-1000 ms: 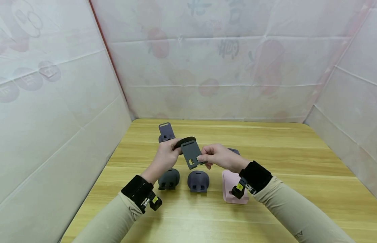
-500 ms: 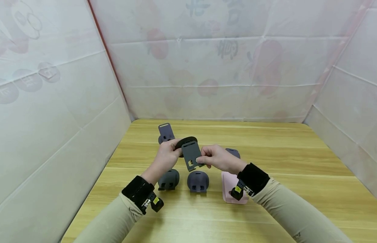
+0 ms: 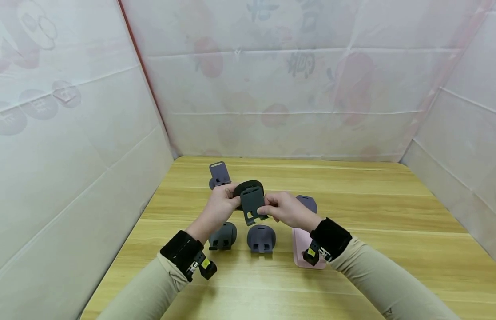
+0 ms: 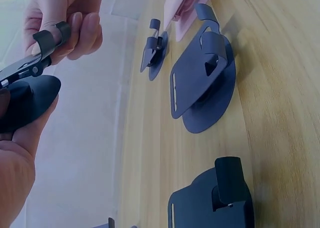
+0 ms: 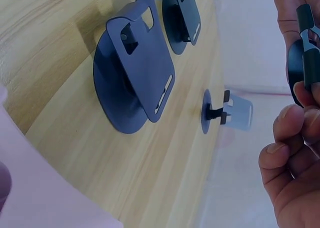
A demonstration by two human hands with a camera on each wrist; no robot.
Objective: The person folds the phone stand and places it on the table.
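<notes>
**Two hands on one dark stand, others scattered below**

The wooden table lay beneath both sets of fingers, walled on three sides by pale printed sheeting. Nearest the right wrist, below and beside the right-hand fingers, lay a pink stand, flat on the wood and partly hidden by the wrist strap. Under the fingers of both hands sat two folded dark stands: a dark grey one below the left-hand fingers and a bluish one just beside it, under the gap between the hands. Beyond the right-hand fingers another grey stand showed only its far edge (the hand covered the rest). Beyond the left-hand fingers an opened stand stood upright with its plate raised.

The held stand was up off the table, between the two hands. The left hand had its fingers curled round the round black base, thumb on top. The right hand pinched the lower edge of the rectangular plate between thumb and curled fingers. The plate stood tilted against the base, its hooked end toward the right-hand fingertips. Nothing lay between the held stand and the stands under it.
</notes>
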